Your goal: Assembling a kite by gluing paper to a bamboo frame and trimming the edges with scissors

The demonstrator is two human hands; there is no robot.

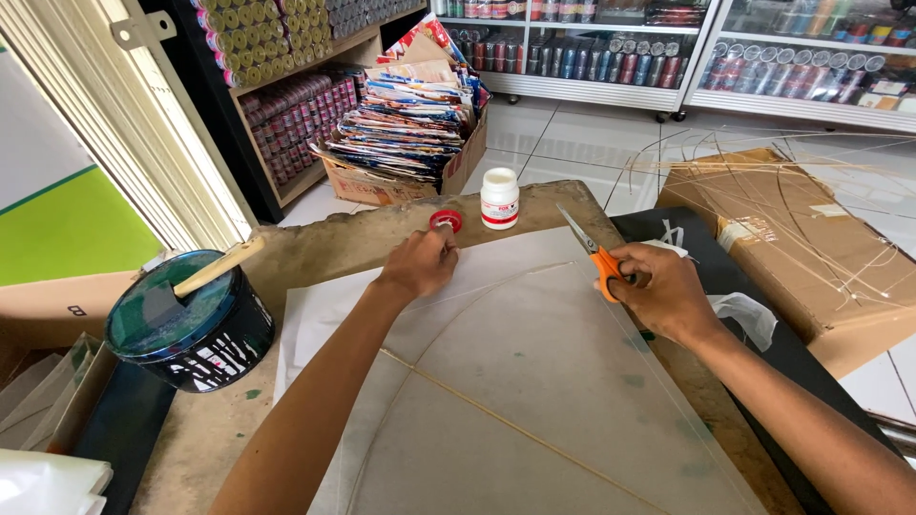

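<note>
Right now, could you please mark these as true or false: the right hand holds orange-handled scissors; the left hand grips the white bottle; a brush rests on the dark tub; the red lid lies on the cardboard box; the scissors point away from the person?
1. The right hand holds orange-handled scissors. True.
2. The left hand grips the white bottle. False: it rests on the pale sheet, and the bottle stands apart, beyond it.
3. A brush rests on the dark tub. True.
4. The red lid lies on the cardboard box. False: it lies on the worktop, just past the left hand's fingers.
5. The scissors point away from the person. True.
</note>
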